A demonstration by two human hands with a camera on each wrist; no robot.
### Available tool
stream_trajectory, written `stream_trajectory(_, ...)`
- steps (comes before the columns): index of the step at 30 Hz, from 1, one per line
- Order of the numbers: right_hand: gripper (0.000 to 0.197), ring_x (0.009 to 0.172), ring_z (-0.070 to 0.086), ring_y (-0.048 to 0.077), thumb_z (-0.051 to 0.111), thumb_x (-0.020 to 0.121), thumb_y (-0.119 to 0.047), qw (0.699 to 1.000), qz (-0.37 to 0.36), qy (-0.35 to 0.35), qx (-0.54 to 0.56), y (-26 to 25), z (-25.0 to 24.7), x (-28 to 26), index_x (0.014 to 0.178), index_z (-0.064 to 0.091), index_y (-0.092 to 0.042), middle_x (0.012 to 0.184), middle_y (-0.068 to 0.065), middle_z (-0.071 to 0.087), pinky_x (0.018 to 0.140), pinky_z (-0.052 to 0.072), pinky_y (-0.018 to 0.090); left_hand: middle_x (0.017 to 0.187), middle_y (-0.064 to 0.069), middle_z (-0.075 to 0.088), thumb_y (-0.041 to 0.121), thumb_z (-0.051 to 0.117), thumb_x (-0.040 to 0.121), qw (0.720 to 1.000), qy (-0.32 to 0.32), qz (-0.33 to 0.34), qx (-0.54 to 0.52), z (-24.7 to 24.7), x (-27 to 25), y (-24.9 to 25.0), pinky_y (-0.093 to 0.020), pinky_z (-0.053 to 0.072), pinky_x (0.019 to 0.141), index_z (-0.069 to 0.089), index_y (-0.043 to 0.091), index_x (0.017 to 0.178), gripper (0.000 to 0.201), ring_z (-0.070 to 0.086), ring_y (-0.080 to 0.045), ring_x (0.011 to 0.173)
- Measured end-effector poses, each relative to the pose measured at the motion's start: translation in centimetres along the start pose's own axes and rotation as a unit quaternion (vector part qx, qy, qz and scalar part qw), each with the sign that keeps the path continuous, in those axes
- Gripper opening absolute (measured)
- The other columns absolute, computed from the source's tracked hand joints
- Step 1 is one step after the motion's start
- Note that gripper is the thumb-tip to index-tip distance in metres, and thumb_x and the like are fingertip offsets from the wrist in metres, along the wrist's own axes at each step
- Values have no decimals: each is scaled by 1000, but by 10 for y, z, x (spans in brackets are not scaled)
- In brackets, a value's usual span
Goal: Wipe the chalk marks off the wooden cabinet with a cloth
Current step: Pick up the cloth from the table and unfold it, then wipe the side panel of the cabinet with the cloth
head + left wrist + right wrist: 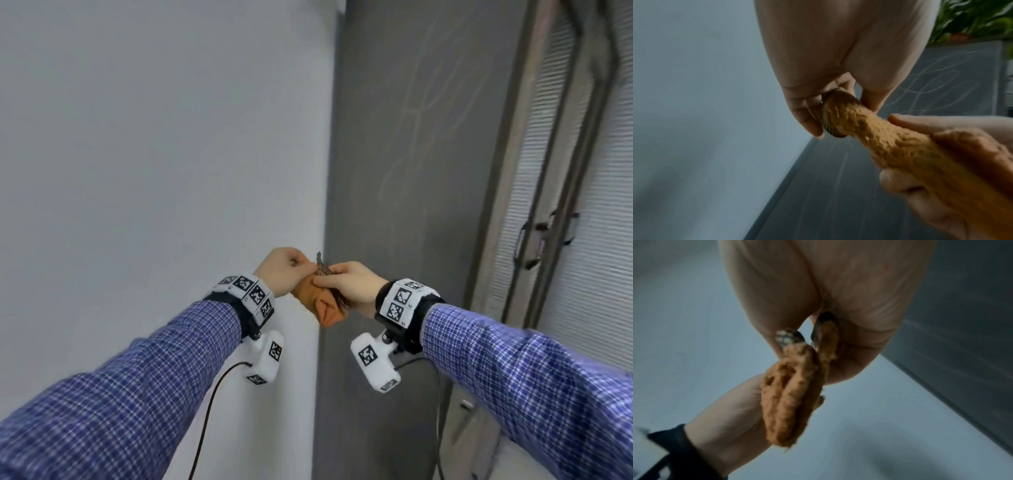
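Plaid sleeves (120, 387) fill the bottom of the head view, and both hands meet just left of the cabinet (404, 205). Left hand (282, 272) is curled tight round one end of the cloth (320, 306), and right hand (352, 282) pinches the other end between thumb and fingers, so the orange rag is bunched into a rope between them, with a dark mesh backing poking out. It's not touching the cabinet yet, just hanging beside its left edge, well below the chalk marks (416, 113).

Looks to me like they're still sorting out the fold before wiping. Risks from here: a ropey wad has hardly any flat face, so it'd probably smear the chalk instead of lifting it. Also, that rough mesh side could land on the wood if the rag gets flipped wrong. One-handed, a loose pinch could drop it.
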State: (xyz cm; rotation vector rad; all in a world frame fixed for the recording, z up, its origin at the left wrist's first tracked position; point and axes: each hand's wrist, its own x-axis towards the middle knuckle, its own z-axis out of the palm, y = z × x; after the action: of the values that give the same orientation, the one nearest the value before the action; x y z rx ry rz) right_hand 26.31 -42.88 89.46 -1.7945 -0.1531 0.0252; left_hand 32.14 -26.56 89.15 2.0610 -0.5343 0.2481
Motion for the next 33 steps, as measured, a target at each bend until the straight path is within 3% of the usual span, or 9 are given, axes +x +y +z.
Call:
stream_trajectory(5,30,41,53,15,69,88,-15,991,-30,102,-86,-71,-44,-6,62,53,-14,54,8,57,44,44,21,78,2,66,27,70,93,998,-10,69,-7,-7,54,64,-14,44,56,67,16,84,14,60,-9,69)
stream_trajectory(12,18,59,60,25,73,81,-13,963,-46,206,-167,-141,-91,-3,70,62,-6,69,17,60,67,58,38,81,0,66,31,67,93,987,17,141,-69,7,113,115,-29,52,72,66,16,85,17,61,-14,75)
stream_trajectory(15,24,50,59,22,70,80,-11,923,-107,299,-218,-177,-113,2,59,58,-10,55,11,61,57,57,32,75,-2,62,37,61,90,982,53,125,-130,5,150,119,-39,52,76,56,19,79,22,58,-24,72)
stream_trajectory(17,17,49,63,19,65,77,-16,855,-182,403,-272,-204,-130,0,61,62,-11,52,1,64,50,54,27,66,-1,52,35,53,93,985,77,100,-117,2,174,113,-37,44,68,46,18,70,29,51,-28,68)
stream_trajectory(19,11,65,69,21,63,79,-25,736,-237,490,-401,-231,-148,-9,79,71,-17,69,0,71,62,56,30,68,-11,54,34,49,95,989,96,64,-92,1,195,104,-35,41,68,53,9,75,33,55,-37,74)
stream_trajectory(22,21,85,62,37,56,91,-26,492,-260,499,-665,-258,-177,-12,106,69,-20,98,11,61,68,48,38,119,-25,62,45,45,96,990,111,12,-82,8,221,94,-44,47,97,57,-4,121,57,59,-42,108)
stream_trajectory(24,22,84,61,39,55,92,-17,429,-225,469,-738,-262,-198,-2,110,67,-16,100,14,55,63,42,37,135,-23,53,48,43,99,990,120,-6,-68,14,231,93,-48,40,108,49,-1,135,62,52,-42,123)
stream_trajectory(28,27,92,60,39,55,85,-13,461,-153,445,-752,-220,-206,18,108,69,-15,108,14,57,75,47,38,149,-23,40,54,34,101,990,129,-33,-46,23,249,89,-49,32,114,37,2,149,70,42,-41,134)
stream_trajectory(33,35,95,58,34,54,81,-17,539,-121,240,-798,-101,-161,56,115,63,-13,120,9,55,80,50,37,155,-20,35,65,18,97,989,125,-60,-44,24,271,83,-49,25,116,33,9,153,81,38,-40,139)
